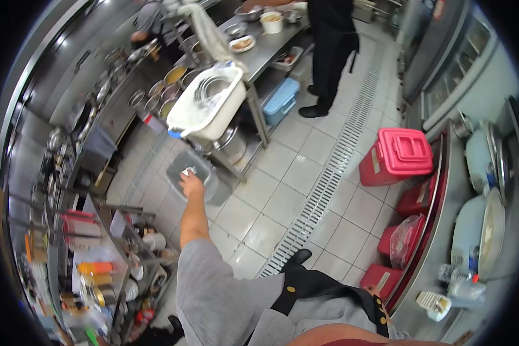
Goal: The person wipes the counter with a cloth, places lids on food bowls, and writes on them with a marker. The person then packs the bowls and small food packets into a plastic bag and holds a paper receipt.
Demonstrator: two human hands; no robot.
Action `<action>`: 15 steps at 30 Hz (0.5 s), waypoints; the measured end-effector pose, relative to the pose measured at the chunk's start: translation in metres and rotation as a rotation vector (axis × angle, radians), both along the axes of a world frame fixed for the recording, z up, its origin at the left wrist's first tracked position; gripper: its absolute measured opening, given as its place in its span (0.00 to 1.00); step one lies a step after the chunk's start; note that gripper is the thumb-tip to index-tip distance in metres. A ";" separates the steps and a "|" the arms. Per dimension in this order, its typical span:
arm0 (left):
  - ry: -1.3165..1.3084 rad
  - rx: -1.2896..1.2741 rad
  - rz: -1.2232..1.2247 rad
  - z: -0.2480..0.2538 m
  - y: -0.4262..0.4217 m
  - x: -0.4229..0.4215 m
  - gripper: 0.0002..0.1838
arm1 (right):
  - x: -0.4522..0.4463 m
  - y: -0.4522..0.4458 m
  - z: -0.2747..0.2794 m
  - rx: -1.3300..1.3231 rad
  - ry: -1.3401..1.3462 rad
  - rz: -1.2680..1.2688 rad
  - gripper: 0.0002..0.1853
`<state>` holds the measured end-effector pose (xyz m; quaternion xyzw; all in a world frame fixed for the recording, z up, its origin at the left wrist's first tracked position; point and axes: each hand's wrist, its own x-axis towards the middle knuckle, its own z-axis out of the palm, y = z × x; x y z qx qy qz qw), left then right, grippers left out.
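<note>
Above pale tiled floor, reached with left hand, pinched small crumpled white scrap between half-curled fingers over open grey plastic bin on left; could not tell opening or hold of near right hand

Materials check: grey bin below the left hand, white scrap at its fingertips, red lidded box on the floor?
Grey bin: likely plastic, fairly dull; smooth sides, rounded corners.
White scrap at the left hand: maybe paper or thin film; pale and irregular, too small to tell.
Red lidded box: almost certainly plastic, semi-gloss; even colour, moulded ridges on the lid.
</note>
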<state>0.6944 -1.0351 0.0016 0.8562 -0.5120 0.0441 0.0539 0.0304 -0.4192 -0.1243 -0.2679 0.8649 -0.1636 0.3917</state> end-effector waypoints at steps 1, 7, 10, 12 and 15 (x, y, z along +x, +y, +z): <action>0.080 0.071 -0.038 0.000 -0.004 -0.007 0.19 | 0.002 0.005 -0.001 -0.011 -0.001 -0.047 0.13; 0.186 0.612 -0.752 -0.154 0.051 -0.144 0.19 | 0.032 0.025 -0.017 -0.085 0.195 0.061 0.16; 0.290 0.963 -1.334 -0.193 0.131 -0.280 0.26 | 0.074 0.027 0.002 -0.160 0.160 -0.217 0.19; 0.320 1.073 -1.586 -0.181 0.204 -0.379 0.28 | 0.102 0.040 0.038 -0.265 0.146 -0.338 0.19; 0.453 1.099 -1.903 -0.142 0.302 -0.503 0.24 | 0.144 0.087 0.054 -0.255 0.077 -0.644 0.17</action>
